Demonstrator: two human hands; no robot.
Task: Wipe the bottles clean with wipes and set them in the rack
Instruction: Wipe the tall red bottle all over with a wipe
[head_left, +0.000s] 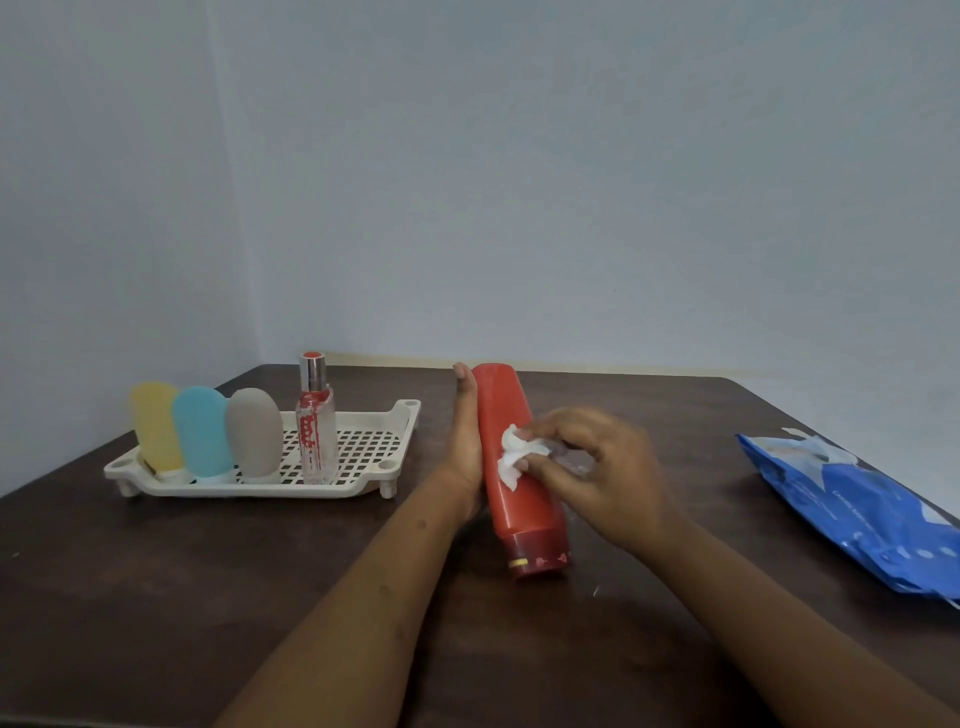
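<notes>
- The red bottle (511, 467) is held by the left grip (465, 449), long axis pointing away, cap nearest the person.
- The right grip (597, 467) pinches a wipe (514, 457) against it.
- The rack (363, 449) lies left, on the left grip's side.

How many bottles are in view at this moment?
5. Four stand in the rack: yellow bottle, blue bottle, grey bottle, clear spray bottle. The left hand holds the red bottle; the right hand rubs it with a wipe.
</notes>
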